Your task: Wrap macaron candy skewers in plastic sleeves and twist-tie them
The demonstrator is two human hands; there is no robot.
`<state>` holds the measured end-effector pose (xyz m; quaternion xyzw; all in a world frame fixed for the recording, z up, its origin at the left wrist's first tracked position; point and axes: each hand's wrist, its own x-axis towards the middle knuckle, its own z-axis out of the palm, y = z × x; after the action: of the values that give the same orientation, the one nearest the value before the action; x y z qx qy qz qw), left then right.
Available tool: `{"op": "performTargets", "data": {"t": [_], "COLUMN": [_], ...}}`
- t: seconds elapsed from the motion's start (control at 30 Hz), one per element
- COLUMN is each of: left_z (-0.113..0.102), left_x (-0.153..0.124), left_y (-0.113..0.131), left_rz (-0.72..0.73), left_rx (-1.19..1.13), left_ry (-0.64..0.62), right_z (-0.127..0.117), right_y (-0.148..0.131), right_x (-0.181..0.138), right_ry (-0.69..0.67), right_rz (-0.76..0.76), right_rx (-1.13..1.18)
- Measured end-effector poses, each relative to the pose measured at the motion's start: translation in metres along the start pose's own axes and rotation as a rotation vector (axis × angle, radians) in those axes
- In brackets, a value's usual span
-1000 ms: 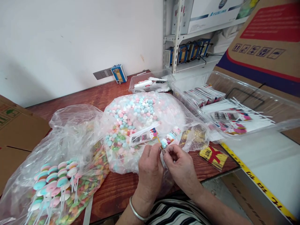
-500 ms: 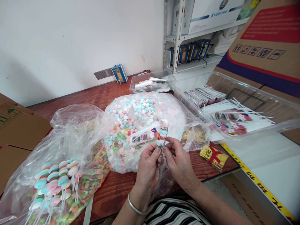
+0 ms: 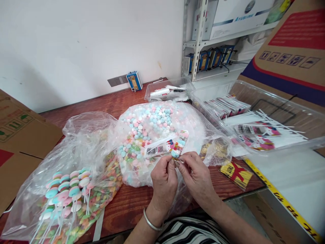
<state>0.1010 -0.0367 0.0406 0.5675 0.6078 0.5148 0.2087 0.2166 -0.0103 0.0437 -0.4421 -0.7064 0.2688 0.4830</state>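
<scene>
My left hand [image 3: 165, 178], a bracelet at its wrist, pinches the lower end of a wrapped marshmallow lollipop [image 3: 179, 145]. The lollipop stands tilted to the right, in a clear printed wrapper. My right hand [image 3: 196, 174] is closed at the same lower end, thumb and fingers pressed together beside the left fingertips. A bit of gold twist tie [image 3: 175, 159] shows at the wrapper's neck between them. The stick is hidden by the hands. Just behind lies a flat printed wrapper [image 3: 159, 147] on a clear bag of pastel marshmallows [image 3: 138, 126].
At left, several unwrapped marshmallow lollipops [image 3: 66, 188] lie on a bag of gummy rings [image 3: 98, 200]. To the right are a yellow twist-tie pack [image 3: 236, 174] and a clear bin [image 3: 299, 135] with sticks and wrappers. Cardboard boxes [image 3: 286, 64] flank the wooden table [image 3: 127, 210].
The lollipop has gone from nearly upright to leaning right, and my right hand has turned in closer to my left. The whole view has shifted slightly.
</scene>
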Motion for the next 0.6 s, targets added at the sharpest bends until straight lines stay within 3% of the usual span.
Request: {"op": "performTargets", "data": {"t": [0.13,0.23,0.3,0.37,0.47,0.53,0.6], "left_z": [0.003,0.005,0.001,-0.01,-0.034,-0.051,-0.063], "left_x": [-0.003,-0.001,0.005,0.012,0.019,0.019,0.014], "left_y": [0.002,0.0,-0.002,-0.001,0.008,0.022,0.039], "left_rz": [-0.057,-0.071,-0.012,0.085,0.193,0.254,0.275], "left_rx": [-0.197,-0.378,-0.424,-0.388,-0.244,-0.165,-0.146], "left_ry": [-0.044,-0.092,-0.107,-0.138,-0.207,-0.165,-0.172], "right_z": [0.004,0.003,-0.003,-0.012,-0.028,-0.037,-0.042], "right_y": [-0.003,-0.002,-0.002,-0.004,-0.011,-0.016,-0.02], "right_x": [0.002,0.002,0.003,0.006,0.016,0.022,0.026], "right_ry": [0.045,-0.026,-0.074,-0.178,-0.321,-0.27,-0.136], "right_rz": [0.214,0.487,0.563,0.536,0.349,0.167,-0.001], "right_rx": [0.32,0.672,0.772,0.769,0.597,0.358,0.116]}}
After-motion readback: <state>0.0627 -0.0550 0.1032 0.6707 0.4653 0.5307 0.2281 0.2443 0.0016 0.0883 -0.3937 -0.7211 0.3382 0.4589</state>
